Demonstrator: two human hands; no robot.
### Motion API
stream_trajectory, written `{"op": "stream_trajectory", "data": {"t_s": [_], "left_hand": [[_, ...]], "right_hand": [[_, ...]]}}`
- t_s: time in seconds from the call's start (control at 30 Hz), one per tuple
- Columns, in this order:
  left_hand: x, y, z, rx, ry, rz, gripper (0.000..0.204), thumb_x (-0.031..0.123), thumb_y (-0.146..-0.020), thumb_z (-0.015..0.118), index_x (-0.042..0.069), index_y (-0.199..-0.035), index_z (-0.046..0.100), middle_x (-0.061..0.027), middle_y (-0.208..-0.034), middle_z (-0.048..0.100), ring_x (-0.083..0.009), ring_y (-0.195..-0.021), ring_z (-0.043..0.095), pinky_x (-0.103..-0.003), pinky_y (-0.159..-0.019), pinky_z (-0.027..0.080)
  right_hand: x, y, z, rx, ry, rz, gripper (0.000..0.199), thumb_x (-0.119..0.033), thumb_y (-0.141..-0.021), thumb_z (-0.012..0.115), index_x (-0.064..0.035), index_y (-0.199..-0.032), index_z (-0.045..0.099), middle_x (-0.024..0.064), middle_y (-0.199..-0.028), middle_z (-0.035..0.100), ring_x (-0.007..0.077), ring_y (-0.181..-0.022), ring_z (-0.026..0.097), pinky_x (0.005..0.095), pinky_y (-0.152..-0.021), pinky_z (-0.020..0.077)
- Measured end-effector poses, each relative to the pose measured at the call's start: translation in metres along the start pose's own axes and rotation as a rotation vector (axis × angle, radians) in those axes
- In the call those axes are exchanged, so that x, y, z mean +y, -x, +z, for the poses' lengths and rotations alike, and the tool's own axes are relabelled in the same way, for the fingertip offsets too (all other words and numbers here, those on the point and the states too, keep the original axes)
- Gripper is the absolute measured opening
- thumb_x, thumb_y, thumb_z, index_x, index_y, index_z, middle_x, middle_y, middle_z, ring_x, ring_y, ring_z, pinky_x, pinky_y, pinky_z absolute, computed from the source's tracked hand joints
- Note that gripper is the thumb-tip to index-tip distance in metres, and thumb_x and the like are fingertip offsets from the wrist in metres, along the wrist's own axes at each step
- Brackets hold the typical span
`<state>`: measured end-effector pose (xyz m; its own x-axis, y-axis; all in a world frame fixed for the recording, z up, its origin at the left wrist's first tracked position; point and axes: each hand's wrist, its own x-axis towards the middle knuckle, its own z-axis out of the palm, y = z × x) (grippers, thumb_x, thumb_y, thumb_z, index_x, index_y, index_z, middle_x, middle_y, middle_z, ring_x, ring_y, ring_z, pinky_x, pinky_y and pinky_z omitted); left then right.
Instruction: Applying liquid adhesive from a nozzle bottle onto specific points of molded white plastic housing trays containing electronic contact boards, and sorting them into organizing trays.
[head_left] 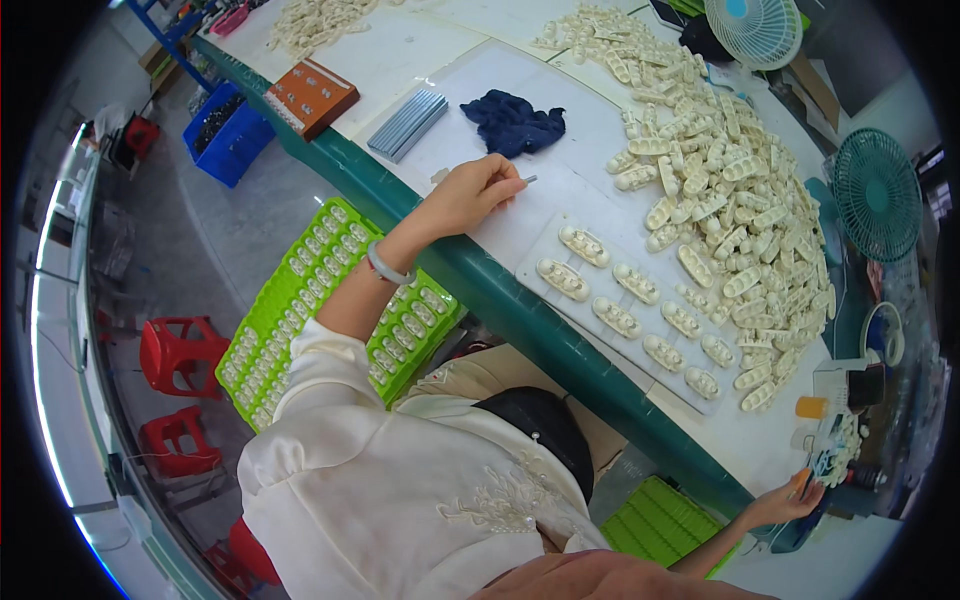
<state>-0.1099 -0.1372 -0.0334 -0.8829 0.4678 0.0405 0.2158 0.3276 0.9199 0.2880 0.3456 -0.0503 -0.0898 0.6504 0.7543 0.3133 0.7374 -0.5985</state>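
Note:
My left hand [468, 203] rests over the white table board, thumb and fingers pinched on a short grey rod [531, 179] whose tip pokes out. Beyond it lie a stack of long grey strips [408, 126] and a crumpled dark blue cloth [513, 122]. At the far lower right, my right hand [785, 503] is raised with bent fingers beside a heap of small pale parts [843, 450]. Something small and orange shows at its fingertips, too unclear to name. Between the hands, a white plate [590, 290] carries several cream oblong moulded pieces [617, 317] in rows.
A large pile of cream moulded pieces [715, 210] covers the table's right side. A brown block [311, 97] sits by the green table edge [520, 305]. Green trays [335, 290] of pieces stand below left. Fans [877, 195], a blue bin [227, 135] and red stools [182, 355] surround the table.

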Motion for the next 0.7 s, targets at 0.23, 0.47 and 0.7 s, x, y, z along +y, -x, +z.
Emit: {"op": "stream_trajectory", "data": {"t_s": [0.23, 0.47, 0.7], "left_hand": [[0.044, 0.045, 0.019, -0.165, 0.681, 0.014, 0.012, 0.013, -0.088, 0.056, 0.002, -0.092, 0.061, 0.0014, -0.066, 0.054, -0.0042, -0.058, 0.048, -0.018, -0.051, 0.039], [-0.031, 0.073, 0.004, 0.243, 1.538, 0.091, 0.036, 0.036, -0.095, 0.042, 0.008, -0.076, 0.053, 0.001, -0.071, 0.047, -0.0072, -0.057, 0.039, -0.021, -0.048, 0.032], [-0.048, 0.084, -0.079, 0.444, 0.717, -0.245, 0.033, 0.034, -0.096, 0.042, 0.008, -0.077, 0.051, 0.0035, -0.061, 0.046, -0.0044, -0.054, 0.042, -0.015, -0.047, 0.032]], "right_hand": [[-0.199, 0.027, 0.048, -0.717, -0.247, -0.444, 0.028, 0.001, -0.08, 0.058, 0.0034, -0.107, 0.052, 0.0137, -0.111, 0.052, 0.0252, -0.105, 0.05, 0.0342, -0.095, 0.0347], [-0.35, 0.07, 0.182, -1.299, -0.529, -0.716, 0.032, -0.004, -0.073, 0.068, 0.0002, -0.102, 0.057, 0.0167, -0.105, 0.055, 0.0314, -0.099, 0.053, 0.0354, -0.087, 0.0415], [-0.452, 0.147, 0.328, -1.382, -0.618, -0.947, 0.033, -0.009, -0.079, 0.061, 0.0015, -0.109, 0.054, 0.0188, -0.108, 0.052, 0.0342, -0.102, 0.05, 0.0365, -0.087, 0.0417]]}}
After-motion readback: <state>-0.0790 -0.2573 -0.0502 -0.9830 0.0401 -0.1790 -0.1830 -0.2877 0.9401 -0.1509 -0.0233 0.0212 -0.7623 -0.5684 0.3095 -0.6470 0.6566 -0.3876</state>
